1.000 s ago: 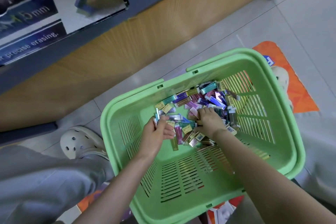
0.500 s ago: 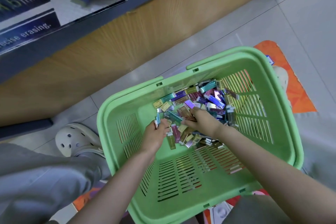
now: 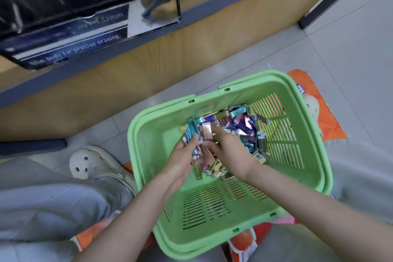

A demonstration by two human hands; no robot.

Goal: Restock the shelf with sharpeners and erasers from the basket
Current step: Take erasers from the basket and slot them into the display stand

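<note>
My left hand (image 3: 182, 157) grips a bundle of packs (image 3: 191, 131) above the basket (image 3: 276, 78); my right hand (image 3: 232, 151) pinches a pink pack (image 3: 206, 132) beside it; I should lay it flat into the bundle, ends even.

At far left on the shelf (image 3: 170, 59), you will find one legible line on the front panel of the display box (image 3: 70, 49), white on dark blue: "Slim body for precise erasing." Above it, a larger blurred figure ends in "mm"; the digits cannot be confirmed. Labels on the packets (image 3: 240, 121) in the basket (image 3: 212, 238) are too small to read.
</note>
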